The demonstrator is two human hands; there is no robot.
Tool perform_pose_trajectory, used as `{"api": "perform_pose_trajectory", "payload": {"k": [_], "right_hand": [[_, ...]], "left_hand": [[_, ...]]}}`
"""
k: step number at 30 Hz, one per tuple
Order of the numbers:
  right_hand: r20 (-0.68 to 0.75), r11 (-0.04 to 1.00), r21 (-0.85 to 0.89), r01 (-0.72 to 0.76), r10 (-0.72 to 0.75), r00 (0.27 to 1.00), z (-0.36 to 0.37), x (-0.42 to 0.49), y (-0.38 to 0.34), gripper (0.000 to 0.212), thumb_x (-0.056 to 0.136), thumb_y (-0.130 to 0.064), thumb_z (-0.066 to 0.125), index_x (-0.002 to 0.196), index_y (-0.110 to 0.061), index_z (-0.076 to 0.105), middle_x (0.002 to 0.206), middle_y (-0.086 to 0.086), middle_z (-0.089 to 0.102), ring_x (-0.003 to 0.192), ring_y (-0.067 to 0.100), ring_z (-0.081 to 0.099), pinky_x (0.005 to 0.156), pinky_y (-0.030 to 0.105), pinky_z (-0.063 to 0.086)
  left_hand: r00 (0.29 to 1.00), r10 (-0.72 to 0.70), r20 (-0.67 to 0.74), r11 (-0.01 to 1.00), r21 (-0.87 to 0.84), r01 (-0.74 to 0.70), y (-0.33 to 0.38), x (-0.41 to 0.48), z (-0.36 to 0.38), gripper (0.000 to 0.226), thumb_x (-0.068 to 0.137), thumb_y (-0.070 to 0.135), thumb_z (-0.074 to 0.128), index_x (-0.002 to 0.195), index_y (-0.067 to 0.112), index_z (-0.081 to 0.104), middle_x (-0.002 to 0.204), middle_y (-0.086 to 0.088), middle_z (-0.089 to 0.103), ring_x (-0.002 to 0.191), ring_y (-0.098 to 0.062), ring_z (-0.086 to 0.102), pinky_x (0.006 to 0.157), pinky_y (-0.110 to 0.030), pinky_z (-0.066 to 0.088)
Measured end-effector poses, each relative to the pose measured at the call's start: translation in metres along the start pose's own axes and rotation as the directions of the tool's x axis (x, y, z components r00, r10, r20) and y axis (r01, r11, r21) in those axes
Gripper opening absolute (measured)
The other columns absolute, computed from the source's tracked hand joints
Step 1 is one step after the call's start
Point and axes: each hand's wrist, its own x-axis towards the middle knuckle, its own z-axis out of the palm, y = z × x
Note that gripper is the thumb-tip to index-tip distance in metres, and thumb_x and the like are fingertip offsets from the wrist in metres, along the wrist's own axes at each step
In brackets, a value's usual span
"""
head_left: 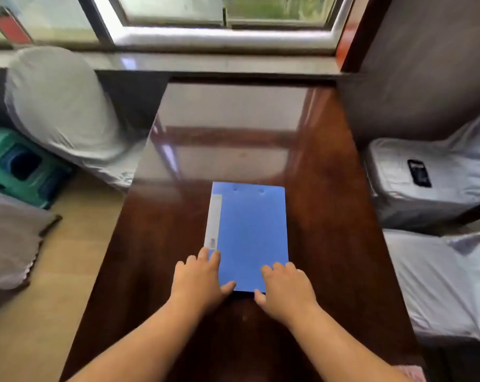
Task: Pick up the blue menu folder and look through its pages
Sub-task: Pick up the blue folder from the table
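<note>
Two hands laid on near corners of closed blue menu folder [250, 235]: left hand [199, 279] and right hand [285, 286] open, fingers spread, nothing gripped. Folder flat on glossy dark wooden tabletop [329, 216]. Window [225, 20] reflected in tabletop; white-covered chairs [431, 194] seen alongside.

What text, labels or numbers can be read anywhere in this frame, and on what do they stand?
Nothing is legible.
White spine strip of the closed blue plastic folder: a small grey mark near its lower end, too blurred to read.
Small black device on the white-covered seat at right: pale markings, too small to read.
Red sign outside the window: no readable characters.
</note>
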Motion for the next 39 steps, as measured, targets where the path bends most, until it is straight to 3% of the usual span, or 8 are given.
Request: {"api": "perform_pose_trajectory", "payload": {"k": [9,12,16,22,29,32,36,39], "right_hand": [[0.048,0.985,0.147,-0.086,0.080,0.996,0.039,0.009,0.011,0.072,0.098,-0.059,0.046,0.160,-0.024,0.033,0.158,0.009,0.045,0.123,0.037,0.057,0.098,0.047,0.053],[0.070,0.981,0.177,-0.079,0.067,0.995,0.037,0.006,0.015,0.072,0.100,-0.057,0.046,0.162,-0.023,0.031,0.161,0.006,0.043,0.130,0.036,0.054,0.102,0.047,0.053],[0.126,0.965,0.244,-0.093,0.064,0.990,0.035,-0.002,0.017,0.074,0.101,-0.052,0.049,0.166,-0.025,0.027,0.175,0.004,0.028,0.156,0.037,0.034,0.116,0.047,0.046],[0.171,0.962,0.245,-0.119,0.078,0.982,0.044,-0.002,0.012,0.076,0.099,-0.052,0.047,0.168,-0.030,0.021,0.181,0.006,0.014,0.164,0.040,0.014,0.120,0.049,0.041],[0.069,0.908,0.398,-0.131,0.113,0.991,0.028,-0.006,0.023,0.080,0.099,-0.057,0.050,0.168,-0.029,0.020,0.174,-0.002,0.031,0.149,0.030,0.043,0.111,0.046,0.050],[0.001,0.718,0.673,-0.178,0.240,0.971,-0.014,-0.014,0.039,0.094,0.093,-0.062,0.066,0.167,-0.026,0.021,0.165,0.002,0.044,0.141,0.028,0.056,0.107,0.042,0.050],[-0.034,-0.043,0.998,0.043,0.190,0.981,-0.108,-0.031,0.059,0.046,0.106,-0.029,0.064,0.148,-0.012,0.052,0.125,0.015,0.079,0.087,0.031,0.081,0.065,0.036,0.065],[-0.248,-0.302,0.910,0.285,0.155,0.956,-0.190,-0.053,0.070,0.033,0.106,-0.002,0.056,0.139,-0.004,0.058,0.125,0.021,0.080,0.103,0.038,0.081,0.076,0.043,0.069]], "left_hand": [[0.866,-0.409,0.288,0.583,-0.648,0.491,0.005,0.026,0.012,0.091,0.084,0.054,0.076,0.156,0.014,0.038,0.143,-0.018,0.058,0.123,-0.038,0.061,0.099,-0.044,0.051],[0.892,-0.326,0.313,0.572,-0.686,0.450,0.015,0.028,-0.010,0.032,0.087,0.043,0.069,0.113,0.024,0.071,0.123,-0.008,0.074,0.100,-0.027,0.069,0.092,-0.040,0.059],[0.860,-0.454,0.231,0.605,-0.629,0.488,0.026,0.022,-0.021,0.072,0.080,0.054,0.071,0.138,0.017,0.050,0.138,-0.010,0.052,0.126,-0.035,0.053,0.099,-0.048,0.050],[0.777,-0.427,0.462,0.482,-0.611,0.628,0.015,0.023,0.006,0.091,0.084,0.058,0.074,0.150,0.010,0.034,0.139,-0.016,0.058,0.118,-0.037,0.063,0.094,-0.046,0.058],[0.888,-0.379,0.260,0.325,-0.861,0.391,0.012,0.020,-0.009,0.017,0.101,0.027,0.060,0.114,0.020,0.051,0.107,-0.005,0.068,0.079,-0.015,0.062,0.058,-0.033,0.045],[0.931,-0.356,0.081,0.246,-0.953,0.177,0.007,0.013,-0.059,0.010,0.104,0.025,0.061,0.111,0.026,0.054,0.105,0.001,0.071,0.085,-0.013,0.069,0.060,-0.030,0.050],[0.961,-0.275,-0.006,-0.025,-1.000,-0.013,-0.016,0.001,-0.160,0.013,0.105,0.012,0.061,0.117,0.014,0.058,0.114,-0.015,0.074,0.099,-0.031,0.074,0.089,-0.051,0.061],[0.977,-0.197,-0.083,-0.166,-0.979,-0.116,-0.027,-0.017,-0.233,0.028,0.105,0.005,0.057,0.133,0.002,0.056,0.123,-0.026,0.073,0.105,-0.041,0.073,0.096,-0.061,0.058]]}}
